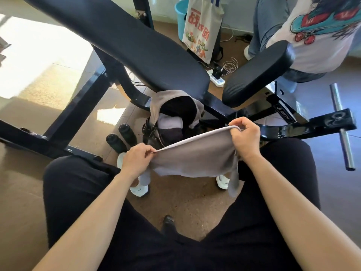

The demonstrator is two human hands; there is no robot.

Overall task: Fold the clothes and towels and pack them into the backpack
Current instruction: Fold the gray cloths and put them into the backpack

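A grey cloth (192,155) is stretched between both my hands above my knees. My left hand (136,159) pinches its near left corner, and my right hand (246,138) grips its upper right corner. A loose end of the cloth hangs down on the right. Just beyond the cloth, the grey backpack (156,106) stands open on the floor under the bench, with a folded light and dark item (170,127) inside it.
A black padded weight bench (125,42) and its steel frame (289,124) span the scene above the backpack. Two black bottles (121,136) stand left of the pack. A printed tote bag (203,28), a power strip (216,78) and a seated person (320,36) are behind.
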